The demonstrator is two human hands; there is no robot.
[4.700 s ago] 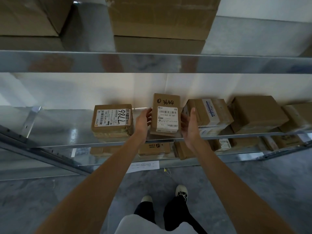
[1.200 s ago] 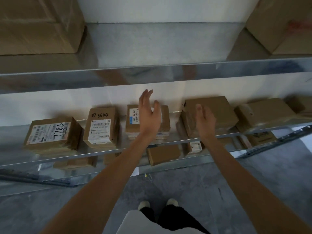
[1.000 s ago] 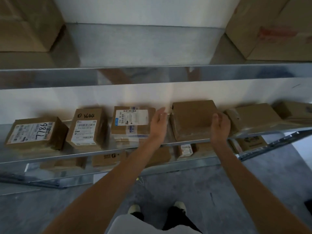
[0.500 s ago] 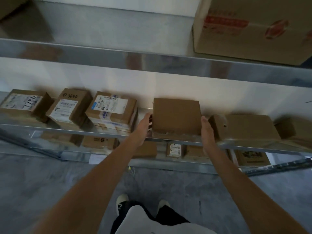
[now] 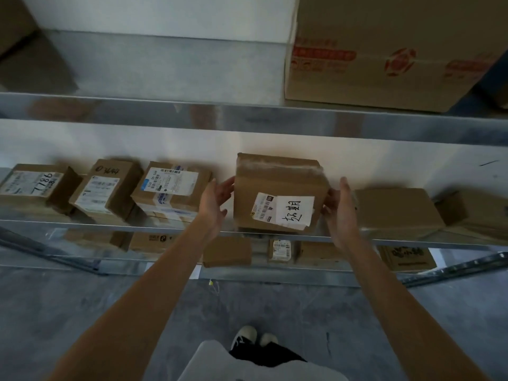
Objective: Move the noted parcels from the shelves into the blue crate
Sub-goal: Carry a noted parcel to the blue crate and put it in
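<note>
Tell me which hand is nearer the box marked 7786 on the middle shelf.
Left. The left hand is at the left side of the tilted parcel, two boxes away from the 7786 box. The right hand is on that parcel's far side, farther off.

Metal shelf (image 5: pixel 115 225) — row of cardboard parcels (image 5: pixel 170 192), upper shelf (image 5: pixel 247 119) — large carton (image 5: pixel 384 50)

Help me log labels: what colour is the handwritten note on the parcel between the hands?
White with black handwriting, on the brown parcel; the head view shows it.
</note>
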